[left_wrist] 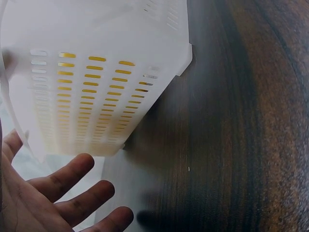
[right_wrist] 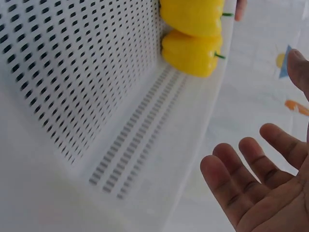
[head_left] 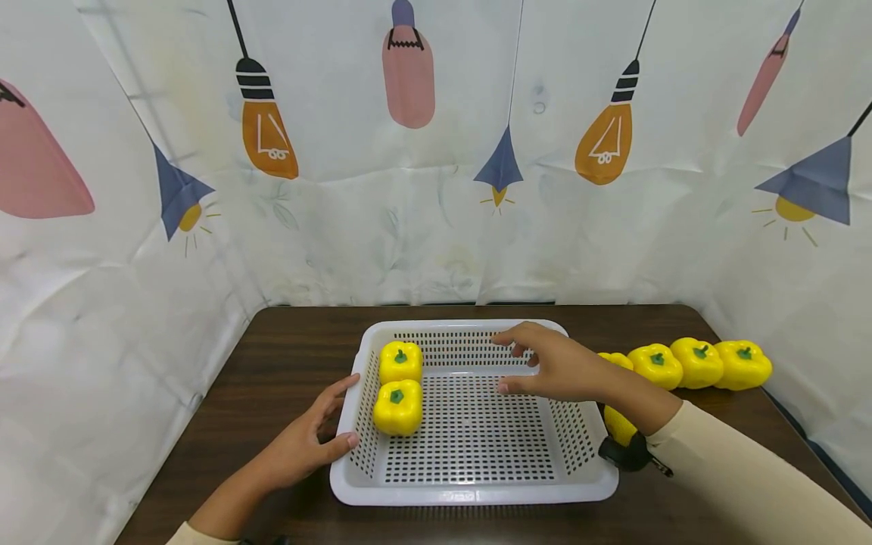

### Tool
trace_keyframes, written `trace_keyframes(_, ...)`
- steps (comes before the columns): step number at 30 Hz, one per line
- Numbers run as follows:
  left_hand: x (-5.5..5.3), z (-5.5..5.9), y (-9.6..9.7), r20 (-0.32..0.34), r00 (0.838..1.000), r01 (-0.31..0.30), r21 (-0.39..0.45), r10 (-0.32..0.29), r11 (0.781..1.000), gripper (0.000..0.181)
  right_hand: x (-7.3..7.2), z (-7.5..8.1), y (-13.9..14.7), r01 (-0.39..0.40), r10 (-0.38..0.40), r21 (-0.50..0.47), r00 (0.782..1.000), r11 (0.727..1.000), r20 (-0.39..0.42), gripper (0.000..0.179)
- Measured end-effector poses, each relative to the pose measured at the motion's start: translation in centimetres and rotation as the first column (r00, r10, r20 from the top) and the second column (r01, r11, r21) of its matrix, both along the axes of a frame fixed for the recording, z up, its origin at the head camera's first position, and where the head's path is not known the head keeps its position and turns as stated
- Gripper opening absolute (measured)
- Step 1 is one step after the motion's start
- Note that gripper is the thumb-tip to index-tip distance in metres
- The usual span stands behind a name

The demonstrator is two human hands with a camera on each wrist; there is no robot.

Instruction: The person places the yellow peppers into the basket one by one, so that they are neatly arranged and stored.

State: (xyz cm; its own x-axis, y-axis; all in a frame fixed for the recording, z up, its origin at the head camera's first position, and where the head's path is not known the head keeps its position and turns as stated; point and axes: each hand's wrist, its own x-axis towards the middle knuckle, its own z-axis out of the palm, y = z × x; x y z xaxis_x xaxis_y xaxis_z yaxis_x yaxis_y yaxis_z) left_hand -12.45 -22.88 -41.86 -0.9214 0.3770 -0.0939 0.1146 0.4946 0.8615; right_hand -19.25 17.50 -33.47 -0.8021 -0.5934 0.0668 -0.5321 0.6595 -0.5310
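A white perforated plastic basket stands on the dark table. Two yellow bell peppers sit inside along its left wall, a rear pepper and a front pepper, both with green stems. My left hand touches the basket's left rim with spread fingers; the left wrist view shows its fingers extended beside the slotted wall. Above the right part of the basket hovers my right hand, holding nothing. Its fingers are apart and relaxed in the right wrist view.
Right of the basket, several more yellow bell peppers lie in a row, some partly hidden by my right forearm. A black wrist camera is strapped to that arm. A printed white curtain hangs behind the wooden table.
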Motion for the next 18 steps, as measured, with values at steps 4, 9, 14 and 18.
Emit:
trace_keyframes(4, 0.0, 0.0, 0.0, -0.008, 1.0, 0.001, -0.008, -0.001, 1.0, 0.077, 0.2, 0.2, 1.5, 0.044, -0.044, 0.016, 0.999, 0.999, 0.01, 0.076)
trace_keyframes(9, -0.1, 0.0, 0.0, -0.006, 1.0, -0.001, -0.016, 0.001, 1.0, 0.077, 0.6, 0.3, 3.3, 0.075, -0.075, 0.021, 0.997, 0.997, 0.011, 0.074)
trace_keyframes(14, 0.0, 0.0, 0.0, 0.003, 1.0, -0.007, -0.016, 0.007, 1.0, 0.077, 1.0, 0.0, 5.4, 0.078, -0.078, 0.019, 0.997, 0.997, -0.015, 0.072)
trace_keyframes(18, -0.1, 0.0, 0.1, 0.005, 1.0, -0.012, -0.02, 0.012, 1.0, 0.077, 1.4, -0.5, 7.0, 0.101, -0.101, 0.006, 0.994, 0.995, -0.03, 0.07)
